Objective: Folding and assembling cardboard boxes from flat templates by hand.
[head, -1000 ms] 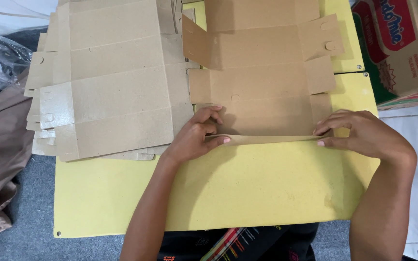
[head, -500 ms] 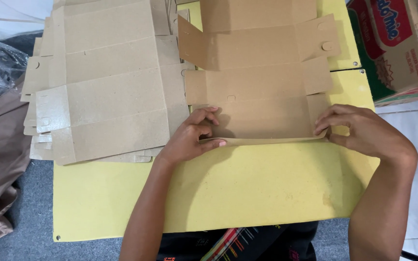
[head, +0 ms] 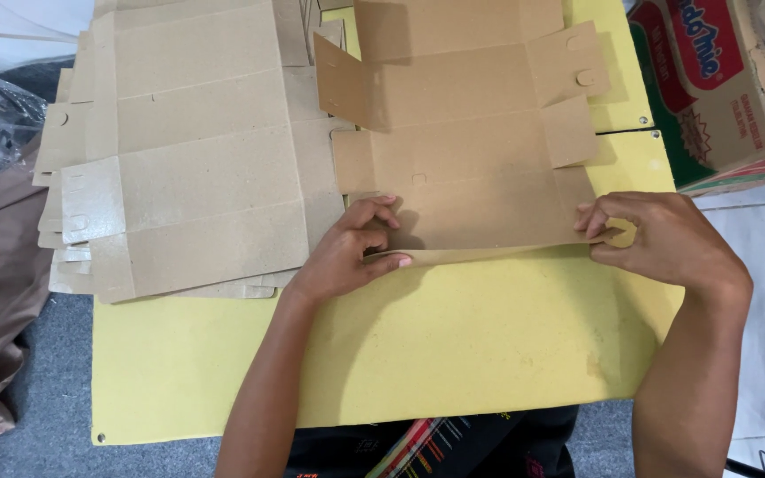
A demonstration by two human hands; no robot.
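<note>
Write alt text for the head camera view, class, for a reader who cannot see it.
Two bare hands, the left hand and right hand, pinch the near edge of a flat cardboard box blank lying on a yellow board. A stack of flat blanks lies to the left, and a printed carton sits at upper right.

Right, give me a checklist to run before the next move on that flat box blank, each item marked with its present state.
1. Left hand pinches the near flap at its left end: ok.
2. Right hand pinches the same flap at its right end: ok.
3. Box blank lies on the yellow board: ok.
4. Stack of flat blanks sits to the left, apart from the hands: ok.
5. Fold runs straight along the crease: cannot tell, the fingers hide both ends.
6. Printed carton at the far right is clear of the blank: ok.
</note>
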